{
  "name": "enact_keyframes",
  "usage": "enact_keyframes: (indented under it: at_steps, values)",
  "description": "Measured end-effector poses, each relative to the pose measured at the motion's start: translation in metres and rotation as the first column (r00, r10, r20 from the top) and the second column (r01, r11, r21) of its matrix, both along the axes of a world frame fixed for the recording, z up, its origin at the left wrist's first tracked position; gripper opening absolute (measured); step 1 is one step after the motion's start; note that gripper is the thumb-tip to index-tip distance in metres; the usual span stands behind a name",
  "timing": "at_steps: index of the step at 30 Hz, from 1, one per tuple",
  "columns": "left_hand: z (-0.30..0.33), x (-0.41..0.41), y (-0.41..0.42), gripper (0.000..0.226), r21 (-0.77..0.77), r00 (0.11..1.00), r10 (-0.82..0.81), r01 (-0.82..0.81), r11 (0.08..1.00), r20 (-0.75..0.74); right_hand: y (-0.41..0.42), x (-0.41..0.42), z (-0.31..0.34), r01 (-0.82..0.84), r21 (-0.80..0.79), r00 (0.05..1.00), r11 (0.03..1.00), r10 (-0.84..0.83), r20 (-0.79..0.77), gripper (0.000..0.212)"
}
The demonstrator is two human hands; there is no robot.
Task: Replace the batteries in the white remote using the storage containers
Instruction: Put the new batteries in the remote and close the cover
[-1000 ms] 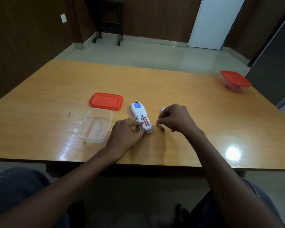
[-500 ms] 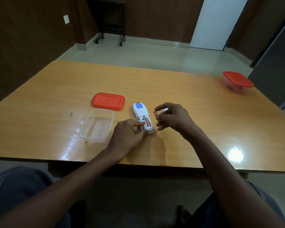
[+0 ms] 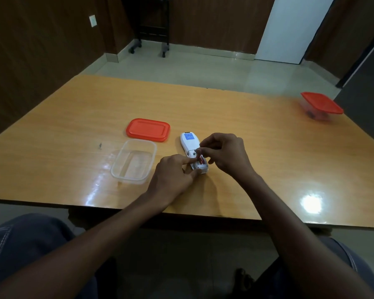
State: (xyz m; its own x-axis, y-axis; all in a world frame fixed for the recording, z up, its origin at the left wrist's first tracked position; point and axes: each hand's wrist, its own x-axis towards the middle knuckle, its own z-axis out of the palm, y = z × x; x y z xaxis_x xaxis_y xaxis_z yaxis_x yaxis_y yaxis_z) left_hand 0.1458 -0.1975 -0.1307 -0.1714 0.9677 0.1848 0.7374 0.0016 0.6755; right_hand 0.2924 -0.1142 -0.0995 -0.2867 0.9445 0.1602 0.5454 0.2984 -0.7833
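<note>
The white remote (image 3: 189,141) lies face down on the wooden table (image 3: 235,117), its battery bay open at the near end. A red battery (image 3: 201,161) sits in the bay. My left hand (image 3: 174,175) pins the remote's near end with thumb and forefinger. My right hand (image 3: 224,154) hovers over the bay from the right, its fingertips pinched on a second battery that is mostly hidden. An open clear container (image 3: 134,164) stands left of the remote, its red lid (image 3: 148,129) lying behind it.
A second clear container with a red lid (image 3: 321,105) stands at the far right edge of the table, with dark items inside. A small dark speck (image 3: 100,145) lies left of the open container. The near table edge runs just under my wrists.
My right hand picked a battery up off the table right of the remote, lifted it, and brought it left over the open bay. My left hand stayed on the remote.
</note>
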Motion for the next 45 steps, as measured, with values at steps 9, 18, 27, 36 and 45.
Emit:
enact_keyframes:
  at_steps: [9, 18, 27, 36, 45]
  values:
    - [-0.002, 0.002, -0.001, 0.052, -0.009, 0.990, 0.071, -0.070, 0.997, 0.124, 0.004, -0.010, -0.011, 0.001, 0.031, 0.996, 1.000, -0.004, 0.093, 0.018]
    - [0.000, 0.004, -0.001, 0.053, -0.012, 0.988, 0.080, -0.079, 0.997, 0.130, 0.005, -0.011, -0.012, -0.082, 0.088, 0.973, 0.993, 0.061, 0.224, 0.017]
    - [0.001, 0.003, -0.001, 0.048, -0.003, 0.990, 0.079, -0.079, 0.997, 0.118, 0.000, -0.005, -0.009, -0.247, 0.111, 0.903, 0.963, 0.187, 0.387, 0.031]
    - [0.006, 0.004, -0.003, 0.047, -0.042, 0.982, 0.095, -0.089, 0.995, 0.161, 0.012, 0.030, -0.012, 0.144, 0.298, 0.893, 0.943, -0.254, 0.371, 0.029]
    - [0.007, -0.001, 0.002, 0.024, -0.149, 0.910, 0.223, -0.181, 0.972, 0.350, 0.011, 0.023, -0.015, 0.296, 0.114, 0.921, 0.948, -0.315, 0.231, 0.035]
